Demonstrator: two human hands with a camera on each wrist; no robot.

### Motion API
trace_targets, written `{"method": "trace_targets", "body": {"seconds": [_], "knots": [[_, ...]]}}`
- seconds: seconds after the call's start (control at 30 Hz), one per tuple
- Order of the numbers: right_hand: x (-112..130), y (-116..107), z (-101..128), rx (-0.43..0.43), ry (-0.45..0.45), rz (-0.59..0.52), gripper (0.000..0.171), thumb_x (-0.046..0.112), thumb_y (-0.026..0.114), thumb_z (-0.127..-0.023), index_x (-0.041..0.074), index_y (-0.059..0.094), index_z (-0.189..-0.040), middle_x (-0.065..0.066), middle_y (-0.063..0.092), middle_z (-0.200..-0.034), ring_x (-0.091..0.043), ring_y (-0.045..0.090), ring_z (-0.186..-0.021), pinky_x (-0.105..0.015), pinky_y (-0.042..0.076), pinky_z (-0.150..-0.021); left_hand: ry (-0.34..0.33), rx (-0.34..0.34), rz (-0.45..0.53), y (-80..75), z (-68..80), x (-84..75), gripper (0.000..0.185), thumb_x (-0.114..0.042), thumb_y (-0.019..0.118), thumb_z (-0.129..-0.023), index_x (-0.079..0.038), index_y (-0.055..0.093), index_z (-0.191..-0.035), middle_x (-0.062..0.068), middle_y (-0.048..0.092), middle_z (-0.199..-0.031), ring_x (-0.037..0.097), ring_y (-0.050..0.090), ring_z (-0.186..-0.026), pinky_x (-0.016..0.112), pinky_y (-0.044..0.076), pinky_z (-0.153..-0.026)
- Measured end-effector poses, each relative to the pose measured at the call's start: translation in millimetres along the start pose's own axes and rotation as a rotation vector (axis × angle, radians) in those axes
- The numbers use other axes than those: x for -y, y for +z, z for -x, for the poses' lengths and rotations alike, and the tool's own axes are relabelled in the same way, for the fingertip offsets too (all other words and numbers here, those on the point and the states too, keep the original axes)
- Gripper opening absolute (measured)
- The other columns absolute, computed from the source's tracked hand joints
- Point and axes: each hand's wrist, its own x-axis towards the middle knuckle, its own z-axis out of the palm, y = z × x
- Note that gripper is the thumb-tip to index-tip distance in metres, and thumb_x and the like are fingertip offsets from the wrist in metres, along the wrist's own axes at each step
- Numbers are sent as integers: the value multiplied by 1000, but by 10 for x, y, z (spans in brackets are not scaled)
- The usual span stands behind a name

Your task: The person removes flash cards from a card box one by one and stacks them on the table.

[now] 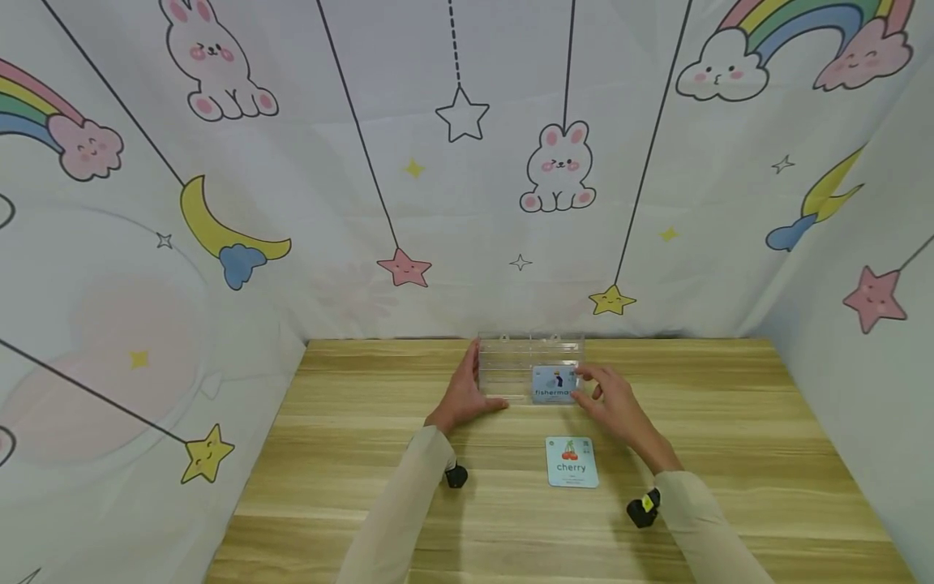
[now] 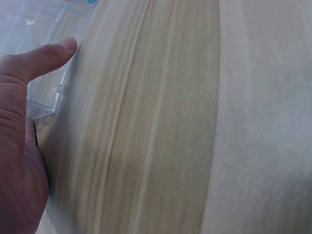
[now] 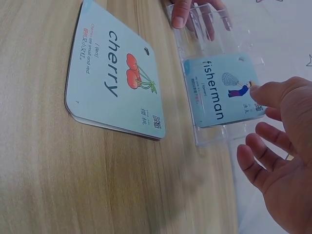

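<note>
A clear plastic rack (image 1: 505,381) with ridged steps stands on the table against the back cloth. My left hand (image 1: 467,389) grips its left end, thumb (image 2: 51,57) along the front edge and fingers around the side. A pale blue "fisherman" card (image 1: 553,384) leans in the rack's right half. Beside that card's right edge is my right hand (image 1: 614,405); in the right wrist view its thumb (image 3: 273,91) overlaps the card's picture, and the other fingers are spread loosely away from it. Whether the thumb touches the card is unclear.
A thin stack of cards with "cherry" (image 1: 571,462) on top lies on the wooden table (image 1: 365,454) in front of the rack. A white cloth (image 1: 467,203) printed with stars and rabbits rises behind the table and at both sides.
</note>
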Motion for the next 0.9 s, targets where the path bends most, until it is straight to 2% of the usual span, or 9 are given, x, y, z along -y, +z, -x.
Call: {"method": "trace_targets", "body": {"seconds": [0.13, 0.37, 0.67, 0.9], "knots": [[-12, 4, -5, -8, -28, 2, 39, 11, 78, -94, 0, 64, -130, -19, 67, -121, -20, 58, -82, -36, 53, -71, 0, -4, -3, 4, -3, 9, 139, -22, 99, -71, -17, 0, -168, 10, 11, -173, 26, 24, -155, 36, 29, -123], [-13, 13, -10, 4, -11, -4, 34, 14, 76, -96, 3, 65, -127, -17, 69, -122, -19, 58, -83, -35, 53, -72, -7, 2, -4, -3, 8, -24, 139, -21, 99, -71, -16, -1, -168, 9, 11, -173, 24, 23, -155, 34, 28, -123], [3, 23, -19, 24, 14, -4, 42, 16, 74, -98, 3, 61, -136, -18, 67, -125, -19, 58, -85, -34, 53, -74, -9, 2, -11, -13, 21, -20, 138, -22, 99, -71, -17, 0, -168, 8, 12, -173, 22, 23, -155, 32, 28, -123], [-1, 32, -22, 14, 8, 8, 40, 15, 74, -98, 1, 63, -134, -18, 67, -123, -19, 56, -84, -35, 51, -73, 2, -12, -41, -6, 5, -8, 139, -24, 100, -69, -16, 3, -168, 11, 16, -172, 25, 28, -154, 32, 30, -122]]}}
